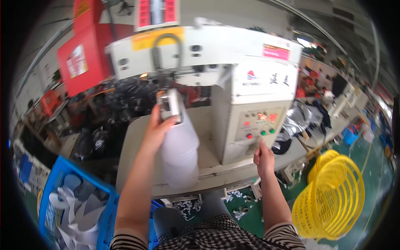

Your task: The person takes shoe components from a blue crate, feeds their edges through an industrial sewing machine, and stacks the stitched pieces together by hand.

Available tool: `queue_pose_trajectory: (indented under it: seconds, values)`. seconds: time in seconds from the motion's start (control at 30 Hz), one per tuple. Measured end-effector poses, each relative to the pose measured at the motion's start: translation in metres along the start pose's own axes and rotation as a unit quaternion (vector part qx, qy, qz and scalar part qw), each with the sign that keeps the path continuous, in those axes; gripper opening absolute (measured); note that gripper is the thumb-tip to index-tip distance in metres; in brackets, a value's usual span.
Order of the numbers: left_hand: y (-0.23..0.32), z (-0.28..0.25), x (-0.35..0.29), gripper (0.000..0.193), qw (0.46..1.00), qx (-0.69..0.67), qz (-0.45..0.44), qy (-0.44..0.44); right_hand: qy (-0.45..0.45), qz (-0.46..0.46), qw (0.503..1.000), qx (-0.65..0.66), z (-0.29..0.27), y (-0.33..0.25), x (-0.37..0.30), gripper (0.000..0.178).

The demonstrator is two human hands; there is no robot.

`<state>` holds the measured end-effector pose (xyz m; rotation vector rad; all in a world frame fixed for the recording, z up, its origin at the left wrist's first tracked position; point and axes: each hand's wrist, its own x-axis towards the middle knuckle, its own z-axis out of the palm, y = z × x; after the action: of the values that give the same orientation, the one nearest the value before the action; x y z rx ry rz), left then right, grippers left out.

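My left hand [157, 130] is closed on the upper edge of a long white sheet piece [180, 146], its thumb across the front. The piece hangs curved over the front of a pale machine [208, 46], below a metal part with a looped dark cable [167, 39]. Just under the green buttons of the control panel [260, 125], my right hand [264, 159] has its index finger pointing up and the other fingers curled in. Whether that fingertip touches a button, I cannot tell. Nothing shows in the right hand.
A blue crate [110, 193] with white cut pieces stands at my left. Yellow plastic baskets [329, 196] are on the green floor at my right. White scraps [187, 208] lie below the machine table [133, 154]. Silvery bags [298, 118] sit beyond the control box.
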<state>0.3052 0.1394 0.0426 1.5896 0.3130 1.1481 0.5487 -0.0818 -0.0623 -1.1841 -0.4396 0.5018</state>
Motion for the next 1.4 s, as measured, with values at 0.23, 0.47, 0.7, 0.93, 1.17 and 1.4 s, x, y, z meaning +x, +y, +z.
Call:
queue_pose_trajectory:
  seconds: [0.23, 0.47, 0.7, 0.93, 1.17, 1.4]
  values:
    - [0.006, 0.000, -0.009, 0.071, 0.998, -0.045, -0.021, -0.028, -0.062, 0.074, 0.995, 0.020, 0.012, 0.045, -0.050, 0.049]
    - [0.011, 0.006, -0.022, 0.070, 0.999, -0.024, -0.018, -0.027, -0.134, 0.105, 0.985, -0.001, 0.022, 0.055, -0.072, 0.049]
    - [0.006, 0.002, -0.031, 0.071, 0.998, 0.024, 0.045, -0.040, -0.228, 0.073, 0.969, -0.061, 0.051, 0.040, -0.086, 0.046]
    - [0.003, -0.004, -0.052, 0.059, 0.995, -0.068, 0.053, 0.045, -0.235, 0.049, 0.969, -0.055, 0.110, 0.014, -0.061, 0.038]
    - [0.004, -0.004, -0.082, 0.060, 0.981, 0.040, -0.120, 0.147, -0.249, 0.034, 0.966, 0.055, 0.158, 0.013, -0.025, 0.061]
    - [-0.015, 0.006, -0.063, 0.064, 0.989, -0.080, -0.102, 0.074, -0.344, -0.006, 0.927, 0.146, 0.196, 0.024, -0.023, 0.059]
